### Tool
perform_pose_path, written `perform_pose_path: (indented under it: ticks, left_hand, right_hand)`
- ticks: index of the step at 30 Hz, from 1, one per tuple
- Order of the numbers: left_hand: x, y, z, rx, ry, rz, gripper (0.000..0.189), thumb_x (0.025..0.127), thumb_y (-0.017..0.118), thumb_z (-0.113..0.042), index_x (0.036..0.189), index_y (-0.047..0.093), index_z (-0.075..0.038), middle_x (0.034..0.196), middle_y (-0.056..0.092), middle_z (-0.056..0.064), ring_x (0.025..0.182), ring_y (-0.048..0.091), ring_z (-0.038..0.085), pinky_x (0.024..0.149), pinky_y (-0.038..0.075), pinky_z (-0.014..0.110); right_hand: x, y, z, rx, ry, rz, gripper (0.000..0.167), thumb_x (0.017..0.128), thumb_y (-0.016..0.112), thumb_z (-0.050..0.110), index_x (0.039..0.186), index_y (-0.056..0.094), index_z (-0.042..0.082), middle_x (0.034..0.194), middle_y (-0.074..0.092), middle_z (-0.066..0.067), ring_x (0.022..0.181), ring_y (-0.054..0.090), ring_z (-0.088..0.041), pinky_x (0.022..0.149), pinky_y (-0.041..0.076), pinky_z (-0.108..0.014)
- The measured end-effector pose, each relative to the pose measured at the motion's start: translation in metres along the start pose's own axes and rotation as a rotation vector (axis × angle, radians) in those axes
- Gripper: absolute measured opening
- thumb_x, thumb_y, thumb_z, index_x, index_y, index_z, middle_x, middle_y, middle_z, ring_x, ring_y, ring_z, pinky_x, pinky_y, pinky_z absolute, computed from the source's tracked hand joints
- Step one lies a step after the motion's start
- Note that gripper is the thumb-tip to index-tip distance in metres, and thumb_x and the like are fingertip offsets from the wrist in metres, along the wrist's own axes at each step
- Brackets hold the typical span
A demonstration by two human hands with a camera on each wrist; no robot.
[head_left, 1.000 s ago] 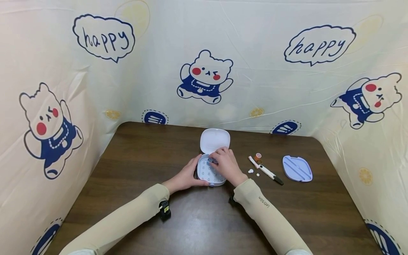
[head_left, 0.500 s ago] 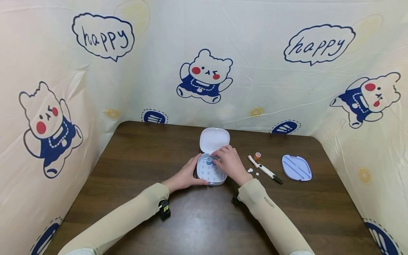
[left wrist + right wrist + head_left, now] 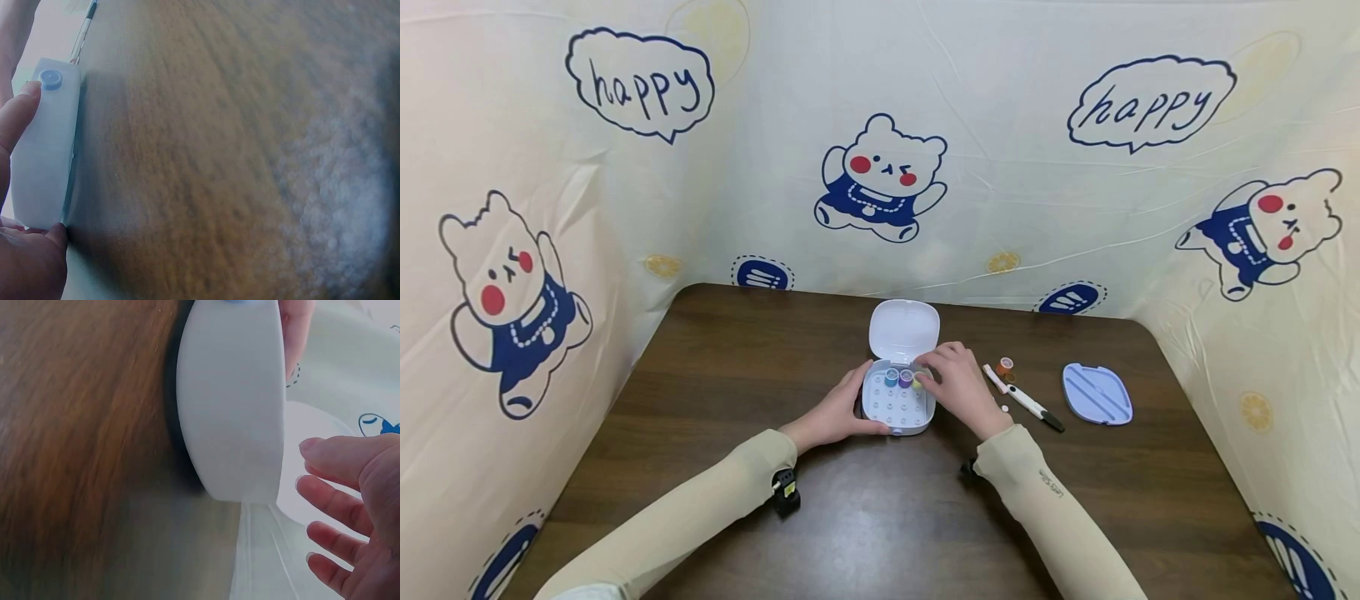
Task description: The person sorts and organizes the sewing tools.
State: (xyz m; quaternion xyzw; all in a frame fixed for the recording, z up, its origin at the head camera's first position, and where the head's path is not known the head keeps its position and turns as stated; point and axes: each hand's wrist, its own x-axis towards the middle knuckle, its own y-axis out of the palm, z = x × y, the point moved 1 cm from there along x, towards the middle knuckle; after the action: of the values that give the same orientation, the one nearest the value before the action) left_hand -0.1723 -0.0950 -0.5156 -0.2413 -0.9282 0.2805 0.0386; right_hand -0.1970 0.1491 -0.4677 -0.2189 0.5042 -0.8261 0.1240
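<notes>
A white sewing box stands with its lid flipped back. Rows of small pegs cover its inside. Along the back row sit a blue thread spool, a purple thread spool and a yellow thread spool. My left hand grips the box from its left side, thumb at the front by the round blue catch. My right hand reaches over the back right corner, fingertips right at the yellow spool. In the right wrist view, the right fingers are loosely extended, with nothing visible between them.
Right of the box lie an orange spool, a white pen-like tool with a dark end and a small white piece. Farther right is a periwinkle tray with slanted ridges. A patterned cloth walls the brown table.
My right hand has slid rightward along the back row, uncovering the blue and purple spools and part of the yellow one. My left hand stays on the box.
</notes>
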Motion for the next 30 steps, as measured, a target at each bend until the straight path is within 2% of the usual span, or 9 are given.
perform_pose_path:
  ticks: [11,18,30]
  left_hand:
    - [0.001,0.000,-0.001,0.009,-0.022,-0.001,0.124,0.080,0.091,-0.043,0.167,0.012,-0.005,0.167,0.025,0.021,0.153,0.030,0.034,0.123,0.028,0.051]
    - [0.001,0.000,-0.002,0.022,-0.015,-0.004,0.123,0.080,0.092,-0.042,0.166,0.013,-0.002,0.166,0.026,0.023,0.153,0.030,0.036,0.123,0.027,0.052]
    - [0.000,0.000,-0.003,0.043,-0.021,0.004,0.124,0.080,0.091,-0.043,0.167,0.012,-0.003,0.167,0.024,0.023,0.154,0.028,0.036,0.123,0.027,0.051]
  right_hand:
    - [-0.012,-0.011,-0.020,-0.007,0.010,-0.078,0.021,0.092,0.082,0.016,0.112,0.079,0.011,0.109,0.075,-0.007,0.112,0.057,-0.031,0.096,0.044,-0.051]
    - [-0.019,-0.022,-0.033,0.004,0.029,-0.115,0.022,0.092,0.081,0.015,0.113,0.078,0.008,0.108,0.074,-0.011,0.112,0.056,-0.035,0.094,0.043,-0.054]
    - [-0.033,-0.042,-0.062,0.017,0.102,-0.151,0.024,0.092,0.080,0.013,0.114,0.077,0.004,0.109,0.075,-0.016,0.114,0.056,-0.040,0.102,0.039,-0.059]
